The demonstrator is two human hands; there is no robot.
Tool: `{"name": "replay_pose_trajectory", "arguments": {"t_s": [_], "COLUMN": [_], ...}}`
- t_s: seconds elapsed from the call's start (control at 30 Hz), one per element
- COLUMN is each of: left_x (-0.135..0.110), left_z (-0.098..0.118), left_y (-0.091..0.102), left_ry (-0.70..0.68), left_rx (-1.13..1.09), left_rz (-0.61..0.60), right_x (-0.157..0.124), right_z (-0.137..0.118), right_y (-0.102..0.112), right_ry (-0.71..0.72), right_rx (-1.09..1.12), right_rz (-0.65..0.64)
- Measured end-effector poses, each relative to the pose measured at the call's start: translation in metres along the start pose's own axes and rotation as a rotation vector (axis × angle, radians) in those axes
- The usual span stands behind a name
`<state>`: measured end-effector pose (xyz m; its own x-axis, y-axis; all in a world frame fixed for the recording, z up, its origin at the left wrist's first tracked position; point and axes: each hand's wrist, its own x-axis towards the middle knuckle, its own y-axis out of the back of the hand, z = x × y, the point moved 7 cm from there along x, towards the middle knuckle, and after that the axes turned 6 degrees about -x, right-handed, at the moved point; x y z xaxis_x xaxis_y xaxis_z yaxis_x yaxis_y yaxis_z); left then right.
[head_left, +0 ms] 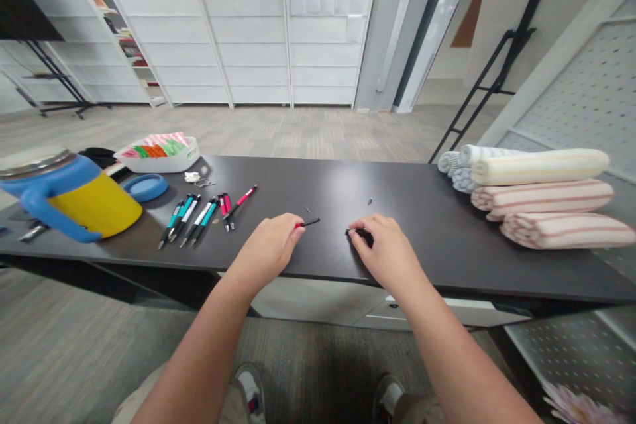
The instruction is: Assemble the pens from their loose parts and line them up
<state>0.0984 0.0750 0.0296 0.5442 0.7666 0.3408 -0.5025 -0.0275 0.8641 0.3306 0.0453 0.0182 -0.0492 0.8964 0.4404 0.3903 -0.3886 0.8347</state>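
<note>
My left hand [271, 242] is closed on a pen part, with a bit of red at the fingertips and a thin black piece [311, 222] sticking out to the right. Most of that part is hidden in the fingers. In my right hand [382, 242] is a short black pen piece [366, 236], pinched just above the dark table. A gap separates the two parts. Beyond my left hand lies a tiny thin piece [307, 209], perhaps a spring. A small metal piece [370, 201] rests beyond my right hand.
Several teal, white and red pens [191, 217] lie left of my hands. Farther left stand a blue and yellow jug [99, 202], a blue lid [146, 187] and a white basket [191, 154] of colourful packets. Rolled striped towels [551, 195] are stacked at the right on the dark table [422, 212].
</note>
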Motion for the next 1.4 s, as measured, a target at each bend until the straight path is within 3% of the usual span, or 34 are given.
{"name": "replay_pose_trajectory", "arguments": {"t_s": [0.1, 0.2, 0.4, 0.57, 0.7, 0.8, 0.97, 1.23, 1.4], "left_x": [0.002, 0.004, 0.005, 0.007, 0.009, 0.009, 0.008, 0.008, 0.007], "left_z": [0.012, 0.020, 0.026, 0.020, 0.016, 0.014, 0.011, 0.012, 0.012], "left_y": [-0.007, -0.009, -0.014, -0.017, -0.015, -0.012, -0.010, -0.011, -0.011], "left_ry": [-0.082, -0.128, -0.130, -0.077, -0.048, -0.034, -0.012, -0.013, -0.025], "left_rx": [0.130, 0.127, 0.191, 0.164, 0.088, 0.053, 0.021, 0.015, 0.003], "left_rz": [-0.048, -0.062, -0.083, -0.112, -0.156, -0.158, -0.144, -0.136, -0.107], "right_x": [-0.001, 0.002, 0.016, 0.025, 0.026, 0.026, 0.025, 0.025, 0.025], "right_z": [-0.008, -0.031, -0.067, -0.063, -0.059, -0.053, -0.055, -0.051, -0.053], "right_y": [0.003, 0.005, -0.020, -0.033, -0.028, -0.023, -0.025, -0.023, -0.024], "right_ry": [0.044, 0.159, 0.285, 0.309, 0.293, 0.198, 0.197, 0.186, 0.185], "right_rx": [-0.027, -0.035, -0.103, 0.022, 0.194, 0.340, 0.273, 0.364, 0.311], "right_rz": [0.030, 0.041, -0.106, -0.201, -0.198, -0.178, -0.240, -0.224, -0.246]}}
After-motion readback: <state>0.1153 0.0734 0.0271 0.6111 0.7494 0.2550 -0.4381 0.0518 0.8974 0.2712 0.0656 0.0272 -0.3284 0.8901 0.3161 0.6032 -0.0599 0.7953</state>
